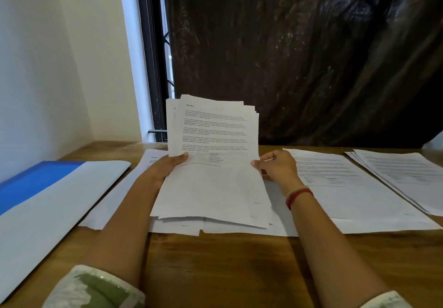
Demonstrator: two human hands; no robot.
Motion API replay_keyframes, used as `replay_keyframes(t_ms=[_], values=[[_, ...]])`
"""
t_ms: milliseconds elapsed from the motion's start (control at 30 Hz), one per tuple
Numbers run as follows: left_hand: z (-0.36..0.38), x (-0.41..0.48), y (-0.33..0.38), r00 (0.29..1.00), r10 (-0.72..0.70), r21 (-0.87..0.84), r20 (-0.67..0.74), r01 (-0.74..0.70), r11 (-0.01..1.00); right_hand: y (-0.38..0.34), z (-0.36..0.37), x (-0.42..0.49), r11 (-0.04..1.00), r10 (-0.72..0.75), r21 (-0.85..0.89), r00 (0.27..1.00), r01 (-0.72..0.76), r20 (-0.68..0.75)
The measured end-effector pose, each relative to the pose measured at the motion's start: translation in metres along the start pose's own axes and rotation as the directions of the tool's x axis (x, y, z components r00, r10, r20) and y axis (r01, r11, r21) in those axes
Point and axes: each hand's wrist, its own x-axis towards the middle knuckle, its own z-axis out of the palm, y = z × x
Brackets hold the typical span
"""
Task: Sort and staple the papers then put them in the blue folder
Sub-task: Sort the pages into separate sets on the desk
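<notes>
While left hand (167, 167) and right hand (278, 167) pinch the papers (212, 185), one reads "Section 2".

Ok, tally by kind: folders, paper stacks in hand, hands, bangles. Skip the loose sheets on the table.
blue flat folder: 1
white printed paper stack, gripped from both sides: 1
hands: 2 (left hand, right hand)
red bangle on the right wrist: 1
Total: 5
</notes>
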Motion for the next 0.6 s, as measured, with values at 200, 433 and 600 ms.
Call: replay_keyframes(t_ms=[200, 433, 600], values=[[0.000, 0.000, 0.000, 0.999, -0.025, -0.043, 0.033, 0.027, 0.999, -0.002, 0.007, -0.002, 0.979, 0.057, 0.197, 0.995, -0.040, -0.082], [0.005, -0.005, 0.002, 0.999, -0.014, -0.090, 0.032, 0.017, 0.996, 0.008, 0.033, -0.011, 0.984, -0.172, -0.088, 0.936, 0.152, -0.307], [0.006, -0.002, 0.000, 0.995, -0.065, -0.105, 0.073, 0.073, 0.992, 0.009, 0.023, -0.010, 0.959, -0.226, -0.245, 0.910, 0.145, -0.347]])
